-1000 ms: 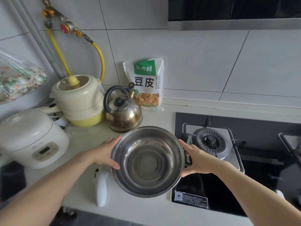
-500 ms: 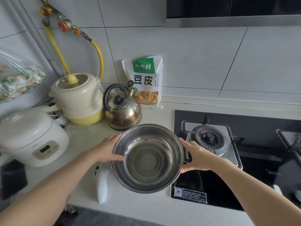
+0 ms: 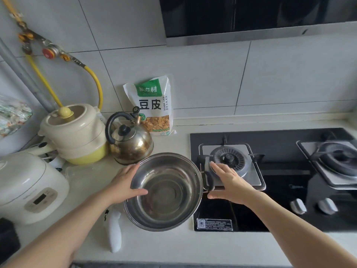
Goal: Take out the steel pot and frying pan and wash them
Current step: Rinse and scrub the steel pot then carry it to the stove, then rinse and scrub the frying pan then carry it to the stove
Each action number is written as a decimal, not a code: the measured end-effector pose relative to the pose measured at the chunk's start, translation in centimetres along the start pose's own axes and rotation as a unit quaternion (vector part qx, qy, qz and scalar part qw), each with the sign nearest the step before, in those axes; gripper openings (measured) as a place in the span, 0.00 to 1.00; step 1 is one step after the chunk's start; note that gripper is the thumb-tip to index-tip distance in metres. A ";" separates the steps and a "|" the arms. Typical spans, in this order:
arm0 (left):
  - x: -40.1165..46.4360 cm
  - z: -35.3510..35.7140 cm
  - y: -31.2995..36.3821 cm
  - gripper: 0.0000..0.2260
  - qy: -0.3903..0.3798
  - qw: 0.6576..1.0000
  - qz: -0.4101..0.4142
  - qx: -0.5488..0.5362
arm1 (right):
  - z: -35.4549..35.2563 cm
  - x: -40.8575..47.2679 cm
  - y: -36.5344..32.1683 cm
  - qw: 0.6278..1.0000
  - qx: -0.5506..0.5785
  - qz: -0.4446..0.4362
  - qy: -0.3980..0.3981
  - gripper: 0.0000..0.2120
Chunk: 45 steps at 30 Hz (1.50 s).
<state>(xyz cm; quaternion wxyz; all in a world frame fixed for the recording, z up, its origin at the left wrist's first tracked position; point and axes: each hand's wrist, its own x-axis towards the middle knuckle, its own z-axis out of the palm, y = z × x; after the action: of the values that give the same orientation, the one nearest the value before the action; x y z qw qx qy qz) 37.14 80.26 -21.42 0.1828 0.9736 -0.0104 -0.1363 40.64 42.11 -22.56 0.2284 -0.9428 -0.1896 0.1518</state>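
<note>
The steel pot point(image 3: 164, 192) is in the middle of the view, over the pale desk point(image 3: 173, 246), between the kettle and the gas stove. Whether its bottom touches the desk cannot be told. It is empty and its inside is shiny.

The left hand point(image 3: 123, 184) holds the pot at the left rim: the thumb lies over the edge into the pot and the other fingers point(image 3: 131, 168) are curled around the outer wall. The right hand point(image 3: 229, 182) is just beside the pot's right handle point(image 3: 209, 182); its fingers are straight and spread, the thumb below, and they grip nothing. If the palm touches the handle is not clear.

Behind the pot stands a steel kettle point(image 3: 133, 144) with a black handle. Left of it is a cream and yellow cooker pot point(image 3: 75, 134), and further left a white rice cooker point(image 3: 29, 188). A food bag point(image 3: 152, 107) with a green label leans on the tiled wall. The black gas stove point(image 3: 280, 182) lies at the right, with two burners. A white object point(image 3: 115, 233) lies on the desk near the pot's left side.
</note>
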 end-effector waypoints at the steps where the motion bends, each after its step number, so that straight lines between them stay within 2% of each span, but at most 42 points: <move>1: 0.1 -0.1 0.8 0.63 0.000 1.000 0.020 -0.001 | -0.4 -0.6 0.2 1.000 -0.006 0.005 0.012 0.55; 3: 0.3 -0.4 2.8 0.64 0.000 0.998 0.062 0.013 | -1.3 -1.9 0.8 0.999 -0.035 0.013 0.037 0.54; 6: 0.6 -0.3 6.5 0.59 0.012 0.992 0.112 0.055 | -2.5 -4.4 2.0 0.995 -0.059 0.033 0.078 0.52; 9: 1.2 0.9 10.7 0.57 0.024 0.985 0.138 0.100 | -3.6 -7.8 3.7 0.989 -0.058 0.074 0.118 0.50; 12: 1.4 2.1 15.7 0.53 0.030 0.984 0.155 0.085 | -5.1 -12.3 6.1 0.975 -0.035 0.138 0.168 0.48; 14: 1.5 2.7 19.2 0.52 0.024 0.984 0.165 0.069 | -6.3 -15.9 8.3 0.960 -0.014 0.190 0.204 0.49; 18: 2.5 3.8 26.0 0.58 0.015 0.978 0.204 0.050 | -8.8 -24.6 14.2 0.917 -0.010 0.291 0.274 0.59; 19: 2.7 4.1 28.0 0.58 0.010 0.975 0.215 0.048 | -9.5 -27.1 15.7 0.905 -0.008 0.314 0.286 0.58; 21: 2.8 4.8 32.5 0.50 0.007 0.970 0.237 0.060 | -10.9 -32.1 18.4 0.888 -0.014 0.346 0.303 0.57; 23: 2.5 5.9 37.6 0.45 0.009 0.961 0.269 0.063 | -12.4 -37.2 20.6 0.874 -0.026 0.371 0.313 0.56; 25: 1.8 7.3 43.0 0.44 0.000 0.950 0.306 0.061 | -13.7 -41.9 22.5 0.865 -0.030 0.387 0.319 0.51; 30: -0.3 11.6 56.8 0.50 -0.018 0.918 0.391 0.064 | -15.7 -53.1 27.5 0.829 -0.046 0.427 0.357 0.48; 34: -2.1 15.6 66.5 0.49 -0.038 0.888 0.455 0.054 | -15.9 -61.8 29.8 0.794 -0.037 0.478 0.374 0.47; 39: -3.9 20.1 77.1 0.47 -0.043 0.838 0.533 0.109 | -15.2 -72.2 32.5 0.736 -0.050 0.567 0.366 0.47; 42: -3.9 22.5 83.0 0.42 -0.047 0.823 0.550 0.134 | -14.7 -77.8 33.8 0.700 -0.053 0.622 0.347 0.47; 45: -2.9 25.4 88.7 0.44 -0.052 0.805 0.572 0.147 | -14.3 -82.7 35.4 0.673 -0.068 0.665 0.316 0.48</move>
<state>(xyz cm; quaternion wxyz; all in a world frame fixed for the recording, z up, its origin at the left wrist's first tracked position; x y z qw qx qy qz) 30.13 -11.30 -11.59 0.0816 0.7980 -0.5946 -0.0548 -16.73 -27.74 -11.16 0.0487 -0.8244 0.5611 -0.0568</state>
